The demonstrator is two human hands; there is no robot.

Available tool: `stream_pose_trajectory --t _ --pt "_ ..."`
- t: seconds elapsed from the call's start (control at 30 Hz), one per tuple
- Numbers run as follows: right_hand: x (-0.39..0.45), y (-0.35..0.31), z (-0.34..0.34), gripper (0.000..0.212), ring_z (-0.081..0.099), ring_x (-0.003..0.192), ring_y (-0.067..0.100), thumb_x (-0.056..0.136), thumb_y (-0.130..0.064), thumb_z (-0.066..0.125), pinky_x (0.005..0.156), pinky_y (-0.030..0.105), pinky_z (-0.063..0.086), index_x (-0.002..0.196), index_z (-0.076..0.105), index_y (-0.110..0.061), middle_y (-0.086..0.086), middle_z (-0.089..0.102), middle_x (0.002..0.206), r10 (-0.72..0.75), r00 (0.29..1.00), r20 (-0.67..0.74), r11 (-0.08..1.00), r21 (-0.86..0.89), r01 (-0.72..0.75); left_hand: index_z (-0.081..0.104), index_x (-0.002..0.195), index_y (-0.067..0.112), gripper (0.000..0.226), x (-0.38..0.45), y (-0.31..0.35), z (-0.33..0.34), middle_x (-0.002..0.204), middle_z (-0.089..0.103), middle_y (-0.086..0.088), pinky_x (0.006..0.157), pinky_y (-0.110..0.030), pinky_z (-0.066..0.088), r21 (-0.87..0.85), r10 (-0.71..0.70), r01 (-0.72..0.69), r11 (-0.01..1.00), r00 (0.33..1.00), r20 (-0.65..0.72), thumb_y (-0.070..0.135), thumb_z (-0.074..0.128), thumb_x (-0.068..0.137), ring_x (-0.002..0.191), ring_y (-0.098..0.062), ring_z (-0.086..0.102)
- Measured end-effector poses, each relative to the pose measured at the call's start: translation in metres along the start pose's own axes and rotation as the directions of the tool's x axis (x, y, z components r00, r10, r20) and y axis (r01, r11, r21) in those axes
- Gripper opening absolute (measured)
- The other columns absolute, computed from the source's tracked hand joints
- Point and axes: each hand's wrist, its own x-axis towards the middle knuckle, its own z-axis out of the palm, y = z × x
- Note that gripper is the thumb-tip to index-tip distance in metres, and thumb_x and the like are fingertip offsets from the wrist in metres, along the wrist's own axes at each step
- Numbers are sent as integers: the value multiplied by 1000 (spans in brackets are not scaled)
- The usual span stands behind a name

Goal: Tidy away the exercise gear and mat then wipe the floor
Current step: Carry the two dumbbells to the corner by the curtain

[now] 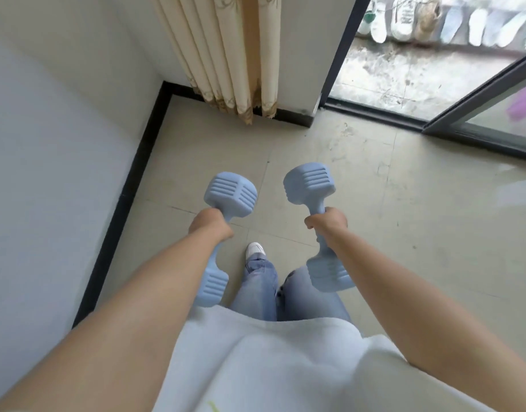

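Observation:
Two light blue dumbbells are held above the beige tiled floor (404, 218). My left hand (209, 224) grips the handle of the left dumbbell (232, 193), whose far head points toward the room corner and whose near head hangs by my hip. My right hand (327, 223) grips the handle of the right dumbbell (311, 184), tilted the same way, with its near head over my knee. No mat is in view.
A white wall (47, 173) with black skirting runs along the left. A cream curtain (226, 55) hangs in the corner ahead. At the upper right a sliding glass door (493, 93) stands open onto a balcony with several shoes (404, 19). My legs and one white shoe (255, 250) are below.

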Motion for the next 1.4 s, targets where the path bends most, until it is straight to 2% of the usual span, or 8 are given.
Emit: stream_pose_trajectory --t 0.17,0.33,0.73,0.9,1.03,1.2,1.33,1.4 --pt "86 -57 -20 27 33 51 15 82 -3 51 47 22 26 61 37 -12 2 37 59 -4 1000 8 998 65 3 52 95 9 11 78 60 -47 90 51 -7 70 -25 40 -3 -7 7 1000 1000 16 13 59 87 100 -28 62" --pt "208 -84 -19 19 33 55 19 80 -3 50 51 24 26 65 39 -10 2 35 60 9 1000 7 999 42 -10 56 112 3 28 181 114 -46 110 64 -14 78 -31 48 40 -12 11 999 1000 28 13 60 86 106 -29 63" --pt "512 -64 58 17 46 65 26 76 -6 55 58 26 35 68 41 -11 2 41 58 -83 996 -17 965 -252 76 52 124 10 32 488 152 86 129 58 -9 92 -33 48 335 112 -136 932 990 90 11 51 92 120 -27 57" --pt "616 -70 94 26 34 49 16 79 -6 56 45 22 24 63 36 -12 1 37 57 -207 978 -37 914 -363 180 48 130 11 38 595 151 130 134 54 -10 95 -33 46 435 198 -209 876 978 71 5 45 93 124 -28 54" --pt "675 -97 108 13 44 61 22 80 -6 57 50 25 30 79 45 -6 5 46 66 -358 931 -71 843 -453 290 49 128 13 37 645 148 143 135 53 -11 96 -35 45 503 296 -264 823 955 17 3 44 93 126 -28 53" --pt "716 -133 118 32 42 64 23 80 -7 59 44 25 26 59 35 -13 1 38 58 -498 864 -75 730 -573 372 51 125 13 34 674 143 142 131 54 -10 96 -36 45 556 373 -317 769 928 12 4 46 92 125 -28 53" --pt "726 -156 121 5 46 72 22 81 -5 57 45 23 27 86 58 -6 7 50 82 -584 808 -81 641 -656 398 49 127 13 37 678 151 144 129 53 -11 94 -35 45 575 399 -347 741 916 39 1 44 92 124 -28 52" --pt "731 -163 120 23 49 78 23 83 -4 57 55 26 36 105 61 -6 11 54 101 -607 792 -73 601 -694 397 48 128 13 38 680 157 146 129 52 -11 94 -35 45 585 415 -358 727 909 40 1 43 93 124 -28 52"
